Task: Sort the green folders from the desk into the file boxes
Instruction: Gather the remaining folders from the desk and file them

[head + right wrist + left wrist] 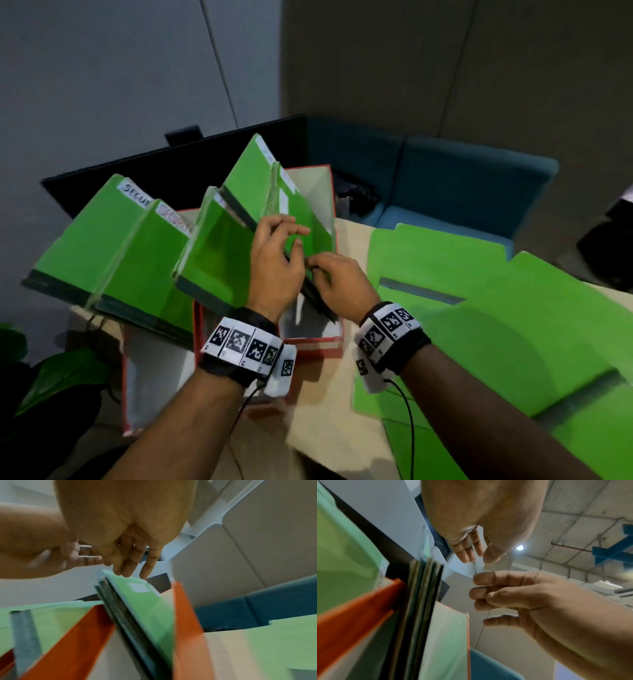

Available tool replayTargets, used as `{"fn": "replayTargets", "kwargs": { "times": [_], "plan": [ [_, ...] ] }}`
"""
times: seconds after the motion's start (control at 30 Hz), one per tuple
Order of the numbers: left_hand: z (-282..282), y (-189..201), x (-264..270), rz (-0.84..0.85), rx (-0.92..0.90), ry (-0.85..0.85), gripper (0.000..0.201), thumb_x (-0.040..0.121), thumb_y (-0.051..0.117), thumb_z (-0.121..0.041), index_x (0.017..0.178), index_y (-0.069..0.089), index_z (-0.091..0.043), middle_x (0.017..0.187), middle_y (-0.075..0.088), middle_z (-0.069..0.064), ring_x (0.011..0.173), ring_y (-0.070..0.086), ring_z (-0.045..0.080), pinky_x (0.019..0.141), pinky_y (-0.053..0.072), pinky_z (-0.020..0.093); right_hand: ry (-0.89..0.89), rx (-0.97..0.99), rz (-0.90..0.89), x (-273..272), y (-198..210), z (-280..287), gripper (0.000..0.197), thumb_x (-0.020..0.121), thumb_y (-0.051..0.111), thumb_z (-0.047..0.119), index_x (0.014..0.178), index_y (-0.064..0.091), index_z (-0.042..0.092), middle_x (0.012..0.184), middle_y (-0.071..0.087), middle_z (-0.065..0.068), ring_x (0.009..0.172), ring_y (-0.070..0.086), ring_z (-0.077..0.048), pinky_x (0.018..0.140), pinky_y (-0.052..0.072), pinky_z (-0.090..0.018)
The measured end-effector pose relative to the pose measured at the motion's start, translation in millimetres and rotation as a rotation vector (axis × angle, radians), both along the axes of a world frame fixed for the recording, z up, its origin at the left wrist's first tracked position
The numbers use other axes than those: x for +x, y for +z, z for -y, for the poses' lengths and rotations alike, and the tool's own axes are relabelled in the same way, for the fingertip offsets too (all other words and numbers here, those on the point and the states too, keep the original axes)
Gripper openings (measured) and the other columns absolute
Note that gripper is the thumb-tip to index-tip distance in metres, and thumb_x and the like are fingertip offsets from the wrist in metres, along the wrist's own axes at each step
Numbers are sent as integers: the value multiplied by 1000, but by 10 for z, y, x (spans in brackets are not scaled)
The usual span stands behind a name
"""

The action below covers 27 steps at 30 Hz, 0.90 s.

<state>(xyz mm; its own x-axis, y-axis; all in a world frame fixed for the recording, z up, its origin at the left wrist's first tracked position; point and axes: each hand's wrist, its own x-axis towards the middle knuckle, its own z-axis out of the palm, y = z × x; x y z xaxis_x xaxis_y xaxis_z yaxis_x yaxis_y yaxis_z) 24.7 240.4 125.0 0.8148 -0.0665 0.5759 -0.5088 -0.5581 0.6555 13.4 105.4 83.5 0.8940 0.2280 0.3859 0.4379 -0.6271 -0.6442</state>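
Two red file boxes stand side by side, the left one [130, 394] and the right one [337, 260], each with green folders upright and fanned out. Both hands are over the right box. My left hand [279, 251] curls thumb and fingers around a thin pale edge [479, 563], apparently a folder cover seen edge-on. My right hand [337, 279] has its fingers curled on the same edge, its fingertips [127, 573] at the top of a green folder [150, 609]. Dark folder spines [421, 601] stand just left of the hands. Loose green folders [507, 329] lie overlapped on the desk to the right.
A dark monitor [178, 171] stands behind the boxes. A teal sofa [455, 185] sits beyond the desk's far edge. Bare pale desk top [325, 411] shows between my forearms. Plant leaves [58, 377] hang at the lower left. Wrist cables trail under both arms.
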Motion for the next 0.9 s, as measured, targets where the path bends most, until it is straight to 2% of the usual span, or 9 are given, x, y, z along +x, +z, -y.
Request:
{"fn": "replayTargets", "kwargs": {
  "times": [0.1, 0.23, 0.3, 0.37, 0.57, 0.67, 0.77, 0.83, 0.9],
  "plan": [
    [360, -262, -24, -57, 28, -97, 21, 84, 58, 6, 93, 68, -10, 111, 49, 1, 107, 50, 6, 95, 47, 33, -110, 17, -18, -158, -179, 477, 29, 85, 52, 0, 104, 69, 11, 102, 70, -3, 95, 60, -19, 87, 42, -24],
    [842, -661, -148, -191, 79, -222, 22, 84, 56, 7, 91, 68, -10, 106, 50, -1, 104, 50, 5, 101, 41, 28, -295, 14, -92, -498, -490, 1122, 28, 85, 53, 1, 106, 70, 10, 103, 71, -6, 99, 62, -25, 91, 48, -36],
    [1052, -868, -223, -267, 124, -265, 21, 86, 57, 4, 91, 68, -13, 107, 51, -1, 105, 51, 7, 102, 40, 28, -384, -33, -218, -672, -610, 1400, 30, 87, 54, 3, 111, 69, 12, 113, 69, -6, 109, 60, -25, 99, 44, -37],
    [1231, -1049, -292, -337, 168, -308, 21, 88, 57, 2, 93, 68, -15, 107, 51, -2, 103, 51, 8, 102, 40, 27, -460, -54, -349, -853, -704, 1666, 32, 90, 53, 6, 117, 67, 15, 121, 65, -4, 117, 55, -20, 104, 38, -29],
    [1674, -1377, -430, -539, 337, -415, 18, 91, 57, -4, 101, 65, -17, 115, 45, -6, 113, 46, 11, 110, 33, 27, -637, -142, -545, -1386, -924, 2360, 33, 92, 50, 11, 122, 62, 20, 125, 59, -3, 120, 49, -20, 102, 38, -32],
    [1856, -1513, -454, -652, 429, -406, 18, 92, 57, -6, 107, 64, -15, 122, 46, 0, 120, 46, 17, 109, 26, 22, -714, -179, -644, -1625, -1056, 2622, 34, 92, 49, 12, 123, 60, 21, 127, 57, -4, 121, 48, -22, 103, 40, -34],
    [1960, -1668, -479, -796, 504, -373, 24, 90, 59, -7, 113, 63, -15, 131, 47, 7, 123, 49, 24, 112, 30, 28, -813, -176, -765, -1854, -1211, 2815, 39, 91, 49, 9, 127, 57, 21, 136, 49, -4, 127, 44, -23, 105, 40, -37],
    [2002, -1774, -472, -873, 522, -347, 31, 86, 62, -8, 116, 61, -16, 129, 53, 15, 111, 59, 33, 100, 47, 37, -885, -163, -833, -1990, -1311, 2916, 46, 89, 49, 5, 133, 51, 18, 147, 38, -7, 134, 38, -26, 108, 38, -39],
    [2009, -1848, -466, -939, 521, -316, 38, 84, 63, -10, 121, 58, -15, 120, 61, 22, 84, 66, 30, 72, 55, 32, -935, -156, -877, -2105, -1405, 3003, 53, 89, 49, 4, 140, 42, 15, 153, 27, -10, 138, 32, -29, 111, 34, -41]
  ]
}}
